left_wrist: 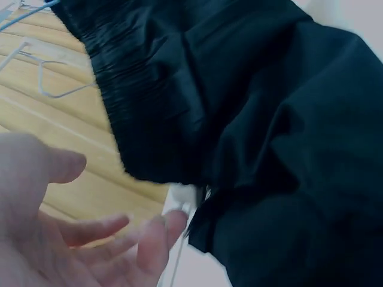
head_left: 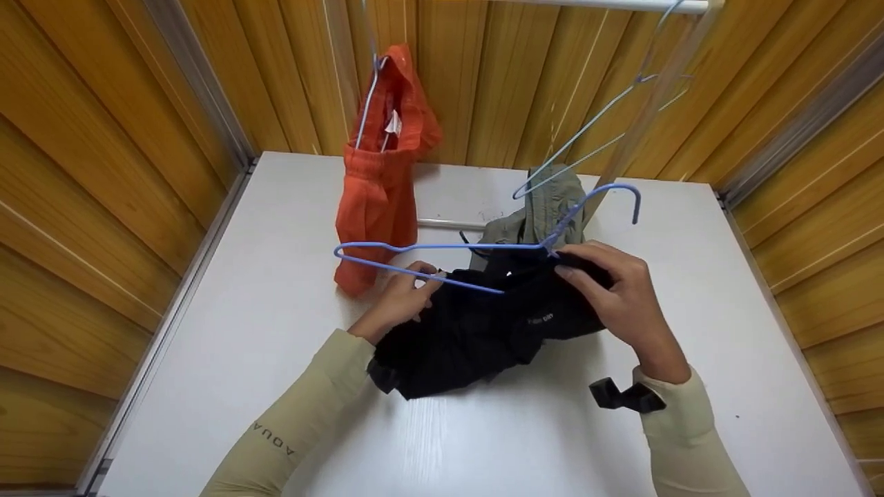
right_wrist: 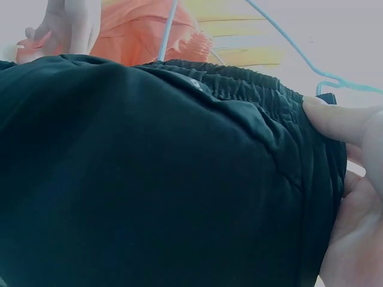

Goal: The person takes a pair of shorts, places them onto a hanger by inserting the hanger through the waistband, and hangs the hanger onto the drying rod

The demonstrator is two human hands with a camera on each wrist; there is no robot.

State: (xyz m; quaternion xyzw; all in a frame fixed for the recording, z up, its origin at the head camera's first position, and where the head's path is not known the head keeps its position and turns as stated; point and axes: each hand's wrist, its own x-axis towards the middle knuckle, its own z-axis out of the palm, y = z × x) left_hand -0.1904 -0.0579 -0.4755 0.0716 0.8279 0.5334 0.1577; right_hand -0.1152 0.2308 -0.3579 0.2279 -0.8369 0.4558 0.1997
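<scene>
Over a white bench (head_left: pixel 242 345), a person's two hands work at a black garment (head_left: pixel 483 331) with a gathered, elastic-looking waistband and small pale lettering on its front. The right hand (head_left: pixel 625 290) pinches the waistband at the garment's right end, thumb on one side and fingers on the other, close to the neck of a blue hanger (head_left: pixel 476 246). That hanger lies sideways across the waist opening: its hook points right, and its rounded left end sticks out clear of the cloth. The left hand (head_left: pixel 404 300) is near the garment's left end, beside the hanger's lower wire; its fingers are loosely bent and spread, with the thumb apart, and hold nothing. Whether its fingertips touch the cloth cannot be told.

Both arms wear pale sleeves (head_left: pixel 311 393), and a black strap (head_left: pixel 625 397) is at the right wrist. Behind, to the left, orange shorts (head_left: pixel 373 207) hang from a hanger. Behind the black garment is a grey-green garment (head_left: pixel 552 214), and above it a light blue hanger (head_left: pixel 580 134) hangs from a white rail (head_left: pixel 621 3). Wood-look panels (head_left: pixel 518 69) wall the space.
</scene>
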